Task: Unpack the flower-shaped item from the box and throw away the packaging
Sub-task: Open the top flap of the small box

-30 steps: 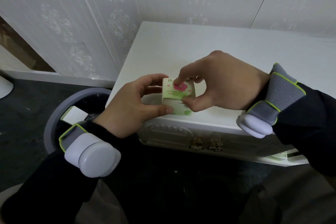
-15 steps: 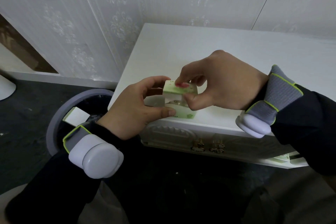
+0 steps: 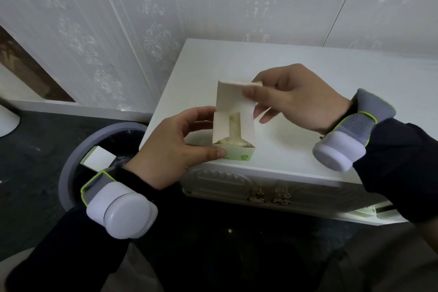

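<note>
Bin sits left of the cabinet, ready for packaging. Our left hand pinches the box steady at the cabinet's front edge; our right hand grips the lid flap, exposing the pale item inside.

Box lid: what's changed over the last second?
The right hand has swung the box top flap up and back, fully open, and pinches its edge; a pale item now shows inside. The left hand still grips the box over the cabinet front edge. The bin is unchanged.
</note>
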Demonstrator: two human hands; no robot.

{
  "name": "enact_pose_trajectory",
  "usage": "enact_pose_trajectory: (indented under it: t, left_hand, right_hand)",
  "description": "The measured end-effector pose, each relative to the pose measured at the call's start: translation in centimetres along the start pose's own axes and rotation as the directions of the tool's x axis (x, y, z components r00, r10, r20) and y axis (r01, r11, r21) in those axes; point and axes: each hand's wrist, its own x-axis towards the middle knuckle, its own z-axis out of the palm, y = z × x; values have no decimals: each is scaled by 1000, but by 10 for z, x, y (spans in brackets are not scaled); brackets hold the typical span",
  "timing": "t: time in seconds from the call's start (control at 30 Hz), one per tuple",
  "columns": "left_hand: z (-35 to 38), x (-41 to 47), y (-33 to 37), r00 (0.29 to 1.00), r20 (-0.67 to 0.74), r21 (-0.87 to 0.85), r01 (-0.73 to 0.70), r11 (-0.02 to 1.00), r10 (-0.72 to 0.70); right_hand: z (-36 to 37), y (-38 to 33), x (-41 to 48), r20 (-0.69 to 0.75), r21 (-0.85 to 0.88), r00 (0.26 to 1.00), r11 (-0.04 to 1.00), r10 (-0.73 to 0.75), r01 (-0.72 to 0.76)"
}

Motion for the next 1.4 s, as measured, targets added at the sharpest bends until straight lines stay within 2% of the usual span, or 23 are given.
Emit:
enact_pose_trajectory:
  t: [0.13,0.23,0.3,0.4,0.5,0.6,0.7,0.97,1.23,1.4]
  left_hand:
    - [4,-3,2,999,47,-16,3,1000,-3]
    - [6,-5,4,997,79,-53,20,998,-15]
    - [5,-4,6,995,94,-87,30,996,-22]
    - [4,-3,6,997,75,-163,42,986,-30]
    - [2,-1,5,999,17,-222,41,974,-38]
    - [0,1,4,999,-27,-246,33,969,-41]
    - [1,1,3,997,-47,-263,40,964,-54]
    - [8,-1,6,990,-119,-232,49,971,-79]
    - [9,0,4,981,-173,-265,35,964,-84]
    - [10,5,7,966,-204,-381,71,922,-159]
  right_hand:
    - [5,11,9,-105,264,971,947,214,-181]
    - [13,16,12,-61,422,924,848,378,-319]
    - [14,16,12,-38,461,911,816,410,-348]
    - [13,16,12,-41,425,934,853,354,-305]
    - [13,12,8,-31,312,964,919,264,-241]
    - [16,11,0,50,240,975,945,217,-222]
    - [20,11,-3,117,277,973,934,201,-226]
    - [27,14,-2,87,246,987,957,137,-154]
    - [25,9,-1,103,272,984,948,145,-168]
    - [18,6,-2,140,420,969,874,204,-244]
